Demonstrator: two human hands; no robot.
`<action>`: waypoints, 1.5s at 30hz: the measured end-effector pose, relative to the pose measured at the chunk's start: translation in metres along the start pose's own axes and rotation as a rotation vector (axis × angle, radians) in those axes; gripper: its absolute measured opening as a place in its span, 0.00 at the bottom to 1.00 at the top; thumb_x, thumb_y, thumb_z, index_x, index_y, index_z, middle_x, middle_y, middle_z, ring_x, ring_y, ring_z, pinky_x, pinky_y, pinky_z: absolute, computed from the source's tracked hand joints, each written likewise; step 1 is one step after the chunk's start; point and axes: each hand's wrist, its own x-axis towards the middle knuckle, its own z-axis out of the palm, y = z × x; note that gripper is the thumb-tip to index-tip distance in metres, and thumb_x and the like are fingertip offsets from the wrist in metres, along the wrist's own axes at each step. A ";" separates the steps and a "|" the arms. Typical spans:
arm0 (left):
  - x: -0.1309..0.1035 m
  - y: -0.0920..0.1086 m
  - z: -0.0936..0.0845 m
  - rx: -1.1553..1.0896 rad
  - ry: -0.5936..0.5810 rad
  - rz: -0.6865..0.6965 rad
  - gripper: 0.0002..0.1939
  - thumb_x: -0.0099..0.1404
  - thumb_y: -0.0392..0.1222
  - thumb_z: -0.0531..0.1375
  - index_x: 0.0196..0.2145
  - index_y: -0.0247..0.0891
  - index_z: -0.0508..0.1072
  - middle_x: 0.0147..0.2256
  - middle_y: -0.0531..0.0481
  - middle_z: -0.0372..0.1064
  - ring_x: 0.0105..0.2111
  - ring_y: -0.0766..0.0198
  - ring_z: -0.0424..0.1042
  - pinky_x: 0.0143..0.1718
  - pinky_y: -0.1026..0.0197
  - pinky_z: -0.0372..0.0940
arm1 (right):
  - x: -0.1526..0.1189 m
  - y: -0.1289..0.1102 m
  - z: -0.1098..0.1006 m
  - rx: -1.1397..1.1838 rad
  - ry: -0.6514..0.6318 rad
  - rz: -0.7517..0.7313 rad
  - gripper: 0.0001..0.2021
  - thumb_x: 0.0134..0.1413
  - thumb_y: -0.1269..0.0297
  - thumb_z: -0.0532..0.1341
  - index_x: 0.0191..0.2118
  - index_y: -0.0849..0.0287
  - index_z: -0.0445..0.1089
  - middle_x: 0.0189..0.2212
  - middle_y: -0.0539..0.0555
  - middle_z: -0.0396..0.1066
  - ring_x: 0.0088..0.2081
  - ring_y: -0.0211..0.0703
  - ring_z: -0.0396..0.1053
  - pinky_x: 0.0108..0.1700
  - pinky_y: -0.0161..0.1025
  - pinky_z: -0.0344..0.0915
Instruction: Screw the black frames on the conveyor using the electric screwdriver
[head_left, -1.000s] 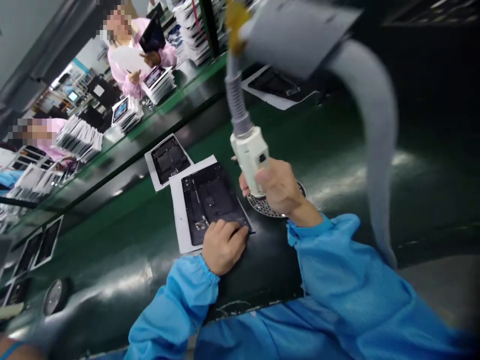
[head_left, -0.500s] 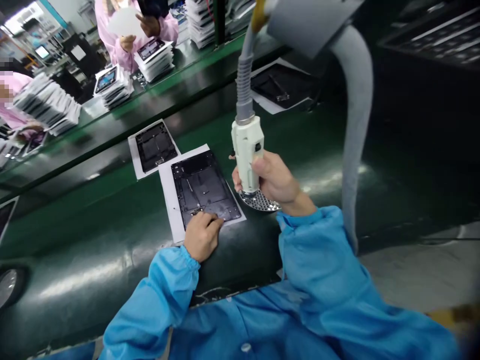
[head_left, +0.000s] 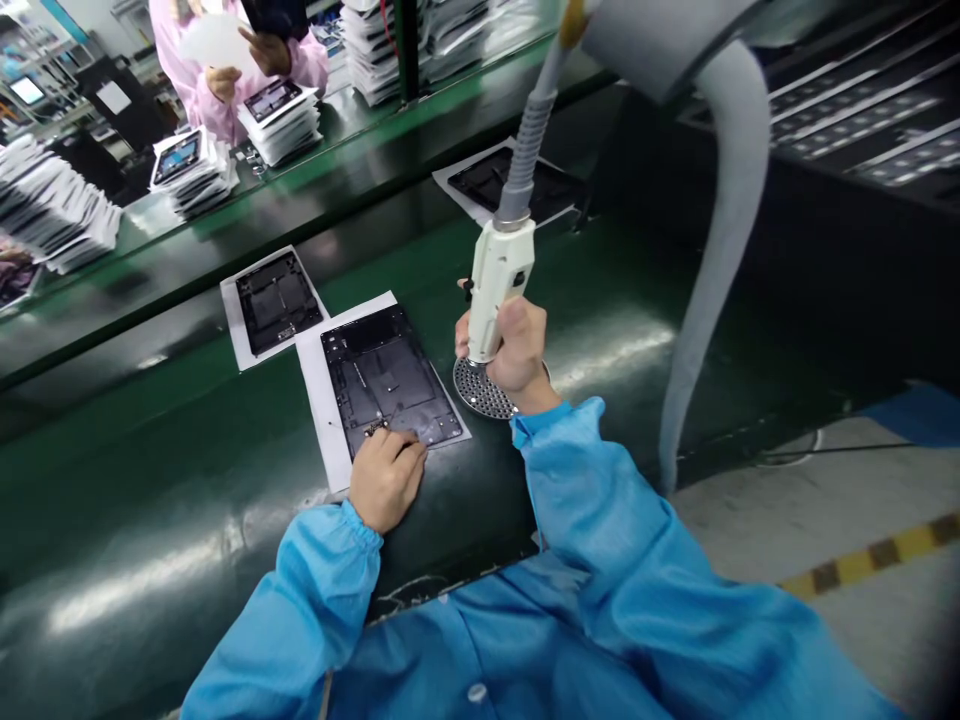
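Across the bench [head_left: 210,450], paper [head_left: 322,400] bears the panel [head_left: 397,375], my left hand [head_left: 385,482] at its near edge, grip unclear, my right hand [head_left: 521,350] clasping the tool [head_left: 496,275] by the disc [head_left: 480,393], seemingly a steadying step calling for even pressure

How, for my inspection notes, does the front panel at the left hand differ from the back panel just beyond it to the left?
The front panel looks larger than the back panel. The left hand partly covers the front panel's near edge; the back panel has no hand on it. Both are dark, on white paper.
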 end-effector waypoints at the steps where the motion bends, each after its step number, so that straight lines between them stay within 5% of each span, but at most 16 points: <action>1: 0.000 0.001 0.000 -0.003 -0.002 -0.004 0.08 0.68 0.37 0.56 0.38 0.35 0.75 0.35 0.45 0.74 0.34 0.61 0.67 0.35 0.58 0.66 | 0.000 0.001 0.001 0.007 0.004 0.004 0.27 0.53 0.36 0.54 0.32 0.58 0.70 0.18 0.48 0.66 0.16 0.33 0.63 0.16 0.34 0.57; 14: 0.002 0.004 0.004 -0.037 0.055 -0.061 0.08 0.68 0.39 0.57 0.38 0.36 0.76 0.35 0.45 0.74 0.34 0.61 0.70 0.36 0.58 0.69 | -0.002 0.009 0.013 0.042 -0.021 0.076 0.27 0.50 0.34 0.55 0.28 0.57 0.65 0.17 0.46 0.66 0.15 0.33 0.63 0.17 0.34 0.58; 20: -0.001 -0.024 -0.021 -0.019 0.085 -0.182 0.09 0.65 0.45 0.61 0.37 0.37 0.77 0.36 0.46 0.74 0.36 0.60 0.72 0.38 0.58 0.70 | -0.003 0.012 0.014 0.063 -0.033 0.078 0.26 0.51 0.35 0.55 0.28 0.58 0.64 0.17 0.46 0.67 0.15 0.32 0.63 0.16 0.32 0.58; 25: -0.009 -0.045 -0.034 -0.039 -0.048 -0.300 0.14 0.62 0.51 0.62 0.38 0.38 0.77 0.37 0.46 0.74 0.38 0.59 0.73 0.41 0.57 0.71 | -0.003 0.013 0.015 0.063 -0.052 0.063 0.26 0.51 0.36 0.56 0.28 0.59 0.65 0.18 0.47 0.67 0.15 0.32 0.63 0.15 0.31 0.58; 29: -0.012 -0.048 -0.032 -0.042 -0.122 -0.331 0.15 0.62 0.52 0.62 0.39 0.39 0.78 0.38 0.46 0.74 0.38 0.59 0.74 0.41 0.57 0.71 | -0.003 0.013 0.014 0.055 -0.054 0.056 0.25 0.52 0.38 0.56 0.29 0.59 0.65 0.18 0.47 0.67 0.15 0.32 0.63 0.16 0.32 0.59; 45: -0.010 -0.041 -0.023 -0.036 0.000 -0.309 0.10 0.65 0.47 0.61 0.34 0.37 0.76 0.33 0.47 0.73 0.35 0.60 0.72 0.38 0.57 0.68 | -0.005 0.011 0.014 0.081 -0.112 0.099 0.25 0.50 0.36 0.57 0.30 0.57 0.63 0.18 0.46 0.66 0.16 0.32 0.63 0.17 0.32 0.60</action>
